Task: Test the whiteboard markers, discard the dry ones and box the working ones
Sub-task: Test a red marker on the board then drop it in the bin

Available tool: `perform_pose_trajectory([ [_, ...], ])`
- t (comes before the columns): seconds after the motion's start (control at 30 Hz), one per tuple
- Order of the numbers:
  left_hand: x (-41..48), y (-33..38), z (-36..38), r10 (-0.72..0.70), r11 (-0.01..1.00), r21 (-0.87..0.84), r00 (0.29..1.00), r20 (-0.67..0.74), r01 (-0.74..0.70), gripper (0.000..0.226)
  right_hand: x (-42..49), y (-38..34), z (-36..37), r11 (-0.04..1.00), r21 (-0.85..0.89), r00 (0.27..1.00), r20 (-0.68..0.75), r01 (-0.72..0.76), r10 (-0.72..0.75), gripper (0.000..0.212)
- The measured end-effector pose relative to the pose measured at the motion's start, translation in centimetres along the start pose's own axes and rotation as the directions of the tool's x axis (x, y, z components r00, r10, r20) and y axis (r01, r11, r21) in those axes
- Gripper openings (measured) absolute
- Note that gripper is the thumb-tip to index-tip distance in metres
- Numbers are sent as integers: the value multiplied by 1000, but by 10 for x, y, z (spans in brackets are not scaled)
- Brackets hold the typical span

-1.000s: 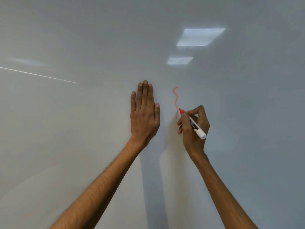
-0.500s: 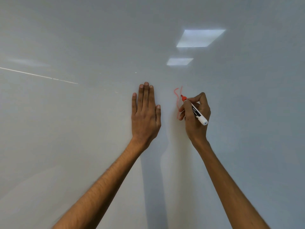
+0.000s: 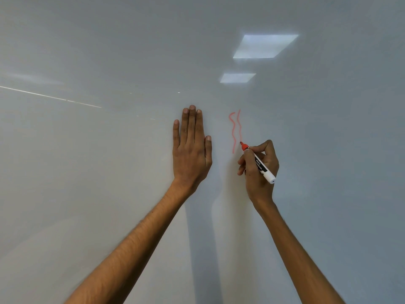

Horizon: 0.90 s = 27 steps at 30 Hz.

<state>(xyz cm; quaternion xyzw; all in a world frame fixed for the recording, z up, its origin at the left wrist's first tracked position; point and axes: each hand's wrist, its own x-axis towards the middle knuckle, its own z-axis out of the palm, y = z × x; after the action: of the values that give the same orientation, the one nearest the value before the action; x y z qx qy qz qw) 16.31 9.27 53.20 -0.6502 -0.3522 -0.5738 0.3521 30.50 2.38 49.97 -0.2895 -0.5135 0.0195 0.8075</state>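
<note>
Two wavy red lines [image 3: 236, 130] sit side by side on the whiteboard [image 3: 87, 172], running roughly top to bottom, just right of centre. Left one is longer & reaches lower; right one ends at the marker tip.

R hand [image 3: 259, 170] is closed around a white marker [image 3: 260, 165] w/ a black label band & red nib end, cap off. Grip is pen-style: thumb & index finger near the red collar, other fingers curled under. Tip touches the board at the bottom of the right-hand squiggle; barrel slants down & to the right, back end sticking out past the knuckles. Label text too small to read.

L hand [image 3: 191, 148] lies flat on the board, palm down, fingers straight & together pointing up, thumb alongside, holding nothing visible. It's left of the lines, near but not touching them. A tiny red speck shows at the thumb edge; can't tell what it is.

Both forearms are bare, coming up from the bottom edge. Board surface is glossy: two rectangular ceiling-light reflections [image 3: 264, 46] upper right, a thin bright streak [image 3: 50, 97] at left. Arm shadows fall on the board btwn the wrists.
</note>
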Motion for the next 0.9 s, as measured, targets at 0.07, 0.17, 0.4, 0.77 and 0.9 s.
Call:
perform_pose_trajectory([
  [0.07, 0, 0, 0, -2, 1000, -3, 1000, 1, 2, 58, -3, 1, -2, 1000, -18, 1000, 12, 3, -2, 17],
  [0.17, -1, 0, 0, -4, 1000, -1, 1000, 6, 4, 59, -3, -1, -4, 999, -36, 1000, 30, -9, 10, 10],
  [0.4, -1, 1, -1, -5, 1000, -9, 1000, 13, 5, 58, 20, -23, -5, 996, -13, 996, -10, 85, -85, 15],
  [0.77, -3, 1, -2, 1, 1000, -16, 1000, 23, 0, 60, 63, -29, 5, 993, -42, 993, -39, 111, -112, 9],
  [0.9, -3, 1, -5, 6, 999, -46, 999, 31, -5, 62, 59, -26, 7, 990, -57, 991, -27, 128, -130, 11],
])
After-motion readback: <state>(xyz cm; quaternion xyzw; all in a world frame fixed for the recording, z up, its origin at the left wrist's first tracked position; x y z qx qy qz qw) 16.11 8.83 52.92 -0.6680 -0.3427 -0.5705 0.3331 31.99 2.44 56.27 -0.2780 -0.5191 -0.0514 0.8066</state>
